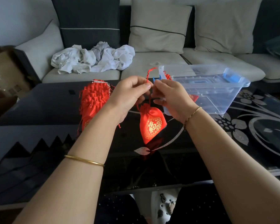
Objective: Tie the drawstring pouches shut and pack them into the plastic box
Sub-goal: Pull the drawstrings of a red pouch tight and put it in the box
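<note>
Left hand (129, 96) and right hand (171, 97) pinch the drawstring (149, 75) beside the plastic box (217, 94); I judge the dangling pouch (152, 125) light, floppy, best held there.

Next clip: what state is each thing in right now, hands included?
Held pouch: mouth cinched, hanging by its drawstring between the hands.
Drawstring: pinched by both hands, one end sticking up.
Left hand: pinching the drawstring.
Right hand: pinching the drawstring.
Pouch stack: lying on the table, untouched.
Plastic box: open, a red pouch inside.
White cloth: crumpled on the sofa.
</note>
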`<state>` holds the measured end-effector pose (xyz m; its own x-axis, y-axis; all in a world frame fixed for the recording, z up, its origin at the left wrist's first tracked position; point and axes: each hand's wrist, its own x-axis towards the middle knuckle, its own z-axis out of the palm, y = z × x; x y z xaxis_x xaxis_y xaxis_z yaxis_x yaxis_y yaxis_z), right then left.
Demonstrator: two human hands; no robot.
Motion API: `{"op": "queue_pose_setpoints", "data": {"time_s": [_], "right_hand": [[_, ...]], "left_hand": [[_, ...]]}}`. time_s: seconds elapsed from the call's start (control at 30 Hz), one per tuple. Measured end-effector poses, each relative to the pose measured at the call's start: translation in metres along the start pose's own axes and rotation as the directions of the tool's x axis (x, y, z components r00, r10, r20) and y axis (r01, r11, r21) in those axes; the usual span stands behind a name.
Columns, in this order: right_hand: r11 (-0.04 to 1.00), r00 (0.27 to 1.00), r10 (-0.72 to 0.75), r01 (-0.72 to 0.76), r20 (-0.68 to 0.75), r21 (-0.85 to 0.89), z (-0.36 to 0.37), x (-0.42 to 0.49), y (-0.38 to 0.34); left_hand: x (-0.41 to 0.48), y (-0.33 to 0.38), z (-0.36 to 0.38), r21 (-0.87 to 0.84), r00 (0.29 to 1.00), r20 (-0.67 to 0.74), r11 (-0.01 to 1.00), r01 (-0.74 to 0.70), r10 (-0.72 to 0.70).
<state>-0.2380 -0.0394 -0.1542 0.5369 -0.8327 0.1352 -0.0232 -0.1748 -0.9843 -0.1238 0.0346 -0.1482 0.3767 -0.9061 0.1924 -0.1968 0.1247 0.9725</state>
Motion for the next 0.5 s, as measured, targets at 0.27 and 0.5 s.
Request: {"op": "queue_pose_setpoints", "data": {"time_s": [0.27,0.5], "right_hand": [[0.928,0.974,0.157,-0.089,0.163,-0.362,-0.015,-0.006,-0.004],[0.998,0.998,0.019,-0.016,0.053,-0.059,-0.006,0.001,0.005]], "left_hand": [[0.003,-0.004,-0.004,-0.118,0.996,-0.056,0.991,0.059,-0.066],[0.001,-0.002,0.002,0.165,0.996,0.042,0.983,-0.086,0.08]]}}
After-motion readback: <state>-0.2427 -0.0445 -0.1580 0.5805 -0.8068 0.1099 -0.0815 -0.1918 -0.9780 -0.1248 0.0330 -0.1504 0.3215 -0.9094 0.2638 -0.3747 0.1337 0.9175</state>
